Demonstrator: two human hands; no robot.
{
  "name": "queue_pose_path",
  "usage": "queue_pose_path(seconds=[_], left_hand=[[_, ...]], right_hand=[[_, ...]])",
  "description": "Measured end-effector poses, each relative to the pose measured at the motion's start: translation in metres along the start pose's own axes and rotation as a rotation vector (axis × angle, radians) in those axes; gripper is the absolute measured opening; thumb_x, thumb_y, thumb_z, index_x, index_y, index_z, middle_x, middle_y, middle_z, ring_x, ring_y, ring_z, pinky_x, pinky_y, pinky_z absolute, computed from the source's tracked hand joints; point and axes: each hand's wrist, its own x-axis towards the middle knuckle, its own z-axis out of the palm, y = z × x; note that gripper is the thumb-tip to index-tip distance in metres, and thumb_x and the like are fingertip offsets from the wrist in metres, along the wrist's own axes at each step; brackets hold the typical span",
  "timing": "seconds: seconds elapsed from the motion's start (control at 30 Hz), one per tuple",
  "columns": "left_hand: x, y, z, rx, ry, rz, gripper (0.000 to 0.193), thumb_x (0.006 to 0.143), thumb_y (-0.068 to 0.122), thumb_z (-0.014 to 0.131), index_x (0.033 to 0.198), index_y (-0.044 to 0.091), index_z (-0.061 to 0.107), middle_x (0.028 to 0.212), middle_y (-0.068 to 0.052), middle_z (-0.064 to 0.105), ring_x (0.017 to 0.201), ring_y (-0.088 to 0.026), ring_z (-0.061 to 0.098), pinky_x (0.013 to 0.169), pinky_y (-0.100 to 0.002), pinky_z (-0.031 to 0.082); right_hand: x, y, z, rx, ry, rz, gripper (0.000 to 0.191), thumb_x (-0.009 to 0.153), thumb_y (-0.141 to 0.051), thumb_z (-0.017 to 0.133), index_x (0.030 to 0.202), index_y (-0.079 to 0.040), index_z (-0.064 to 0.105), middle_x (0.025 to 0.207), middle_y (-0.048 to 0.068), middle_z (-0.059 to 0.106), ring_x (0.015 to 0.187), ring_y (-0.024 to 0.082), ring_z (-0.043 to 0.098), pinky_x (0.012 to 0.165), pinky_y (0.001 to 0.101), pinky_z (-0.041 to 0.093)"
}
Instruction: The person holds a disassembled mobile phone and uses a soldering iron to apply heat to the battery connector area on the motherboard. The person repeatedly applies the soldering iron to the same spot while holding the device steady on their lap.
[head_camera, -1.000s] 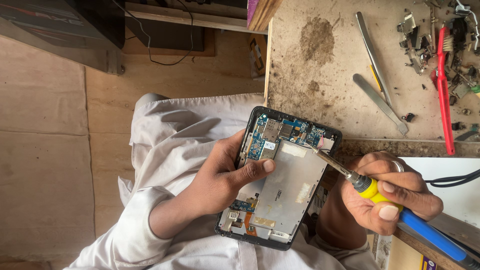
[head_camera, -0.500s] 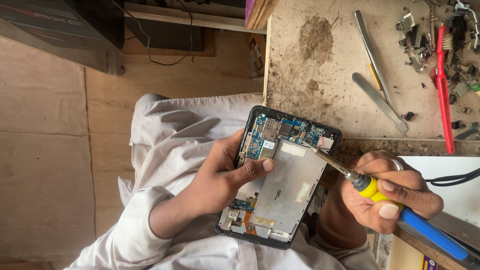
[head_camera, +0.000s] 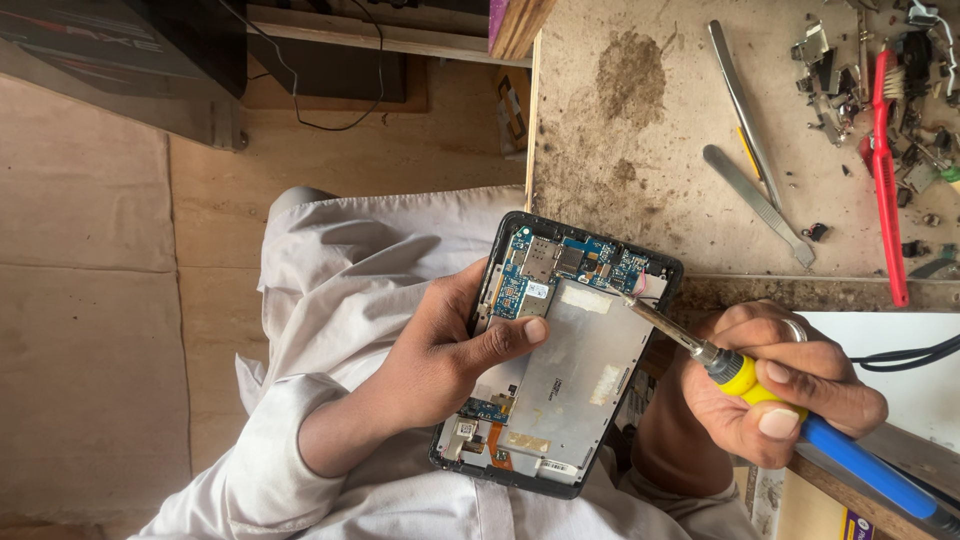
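Silver shielding covers most of the opened tablet (head_camera: 560, 370), which lies back-side up over the person's lap, its rear cover already off and the blue circuit board (head_camera: 560, 265) at its top end laid bare. The left hand (head_camera: 440, 355) grips the tablet's edge, the thumb pressed across onto the shield, fingers curled out of sight beneath. The right hand (head_camera: 780, 390) is closed around the yellow collar of a blue-handled soldering iron (head_camera: 790, 400), whose metal tip reaches the board's upper right corner, touching or just beside a few thin coloured wires (head_camera: 640, 285) there; which joint it meets is too small to tell.

Judging from this, disassembly is done and the soldering at that corner looks to be in progress, while the back remains open, so closing up appears left.

No box or tray holds anything here. Instead the stained table (head_camera: 640, 130) beyond the tablet carries loose things directly: two metal tweezers (head_camera: 750, 150) lying near each other, a red toothbrush (head_camera: 885, 170) along the right, and a scatter of small dark parts (head_camera: 850, 60) at the far corner.
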Motion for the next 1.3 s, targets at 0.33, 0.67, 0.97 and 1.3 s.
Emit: queue_pose_path(seconds=[0.33, 0.67, 0.97, 1.3], left_hand=[[-0.004, -0.002, 0.0, 0.017, 0.003, 0.005, 0.025, 0.098, 0.013, 0.071, 0.117, 0.0, 0.063, 0.085, 0.006, 0.056, 0.077, -0.005, 0.043, 0.069, -0.024, 0.04], [-0.007, -0.003, -0.003, 0.046, 0.003, 0.004, 0.024, 0.097, 0.013, 0.071, 0.116, 0.0, 0.063, 0.085, 0.006, 0.057, 0.076, -0.005, 0.045, 0.069, -0.024, 0.042], [-0.008, -0.002, -0.004, -0.006, -0.016, 0.014, 0.026, 0.098, 0.011, 0.07, 0.12, -0.001, 0.063, 0.086, 0.005, 0.057, 0.078, -0.005, 0.045, 0.072, -0.023, 0.043], [-0.011, -0.002, -0.004, -0.002, -0.009, 0.017, 0.025, 0.098, 0.012, 0.07, 0.119, -0.001, 0.063, 0.087, 0.005, 0.057, 0.079, -0.005, 0.045, 0.073, -0.023, 0.042]], right_hand=[[-0.003, -0.002, 0.002, 0.004, -0.003, -0.012, 0.032, 0.1, -0.027, 0.061, 0.102, -0.001, 0.042, 0.081, 0.012, 0.047, 0.048, 0.018, 0.046, 0.041, 0.0378, 0.035], [-0.006, -0.004, 0.003, -0.004, -0.006, -0.006, 0.032, 0.1, -0.027, 0.061, 0.102, -0.001, 0.041, 0.081, 0.012, 0.047, 0.048, 0.017, 0.045, 0.04, 0.0379, 0.035], [-0.005, -0.003, 0.005, -0.003, 0.005, -0.036, 0.034, 0.1, -0.028, 0.06, 0.101, 0.0, 0.04, 0.08, 0.012, 0.047, 0.047, 0.017, 0.044, 0.039, 0.0373, 0.034], [-0.004, -0.007, 0.008, -0.046, -0.009, -0.018, 0.034, 0.1, -0.029, 0.059, 0.101, -0.002, 0.039, 0.08, 0.012, 0.046, 0.045, 0.016, 0.044, 0.038, 0.0361, 0.033]])
